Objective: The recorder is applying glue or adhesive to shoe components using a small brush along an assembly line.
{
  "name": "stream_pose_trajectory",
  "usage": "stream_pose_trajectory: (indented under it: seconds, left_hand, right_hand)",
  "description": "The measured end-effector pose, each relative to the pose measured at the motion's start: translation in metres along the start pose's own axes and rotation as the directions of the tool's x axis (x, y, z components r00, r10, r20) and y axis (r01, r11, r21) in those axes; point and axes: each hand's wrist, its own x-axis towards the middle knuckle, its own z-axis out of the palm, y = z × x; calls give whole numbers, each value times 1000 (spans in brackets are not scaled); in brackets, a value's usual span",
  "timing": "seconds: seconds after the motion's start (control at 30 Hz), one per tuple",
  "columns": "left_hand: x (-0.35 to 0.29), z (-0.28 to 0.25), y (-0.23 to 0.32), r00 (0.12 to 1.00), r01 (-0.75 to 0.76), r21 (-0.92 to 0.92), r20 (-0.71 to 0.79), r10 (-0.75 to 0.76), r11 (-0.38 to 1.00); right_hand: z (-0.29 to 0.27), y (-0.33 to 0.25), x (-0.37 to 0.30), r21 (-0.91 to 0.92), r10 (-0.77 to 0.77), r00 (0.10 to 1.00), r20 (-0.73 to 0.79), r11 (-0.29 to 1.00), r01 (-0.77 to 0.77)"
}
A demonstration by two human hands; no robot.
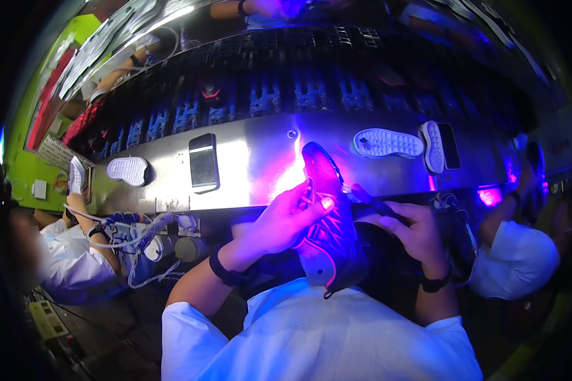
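Note:
A dark shoe upper (pixel 337 244) with pinkish-red laces and edging hangs in front of my chest, its toe pointing away over the metal bench. My left hand (pixel 283 219) is closed round its lace side, thumb pressed on the lacing. My right hand (pixel 418 232) grips the dark handle of a thin brush (pixel 367 198). The brush's tip meets the edge of the upper near the toe, where a purple light falls. Whether the tip presses on it or only hovers, I cannot tell.
On the metal bench (pixel 241 143) lie a dark phone (pixel 203 163), white soles (pixel 388 143) and another dark phone (pixel 450 146). Beyond runs a dark line of blue racks (pixel 264 95). Co-workers sit at left (pixel 76 263) and right (pixel 515 260). White cables (pixel 152 232) hang at left.

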Motion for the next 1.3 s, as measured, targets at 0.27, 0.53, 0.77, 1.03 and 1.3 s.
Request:
stream_pose_trajectory:
  seconds: [0.27, 0.53, 0.77, 1.03, 1.3]
  left_hand:
    - [-23, -11, 0, 1000, 5, -40, 13, -4, 999]
    - [-25, -12, 9, 987, 33, 70, -160, -22, 997]
    - [-4, -15, 7, 980, 42, -131, -187, -66, 990]
    - [12, -8, 1, 931, 25, -92, -361, -56, 995]
    - [0, -26, 5, 920, 202, -375, -244, -307, 905]
  right_hand:
    - [12, -14, -7, 39, 258, 956, 136, 963, -266]
    - [4, -29, -21, 82, 293, 935, 198, 946, -313]
    - [-32, -13, -30, -5, 139, 963, 232, 990, -142]
    - [-33, 5, -36, -138, 6, 993, 118, 990, 10]
    - [-25, -8, -14, -162, -134, 990, 32, 977, 137]
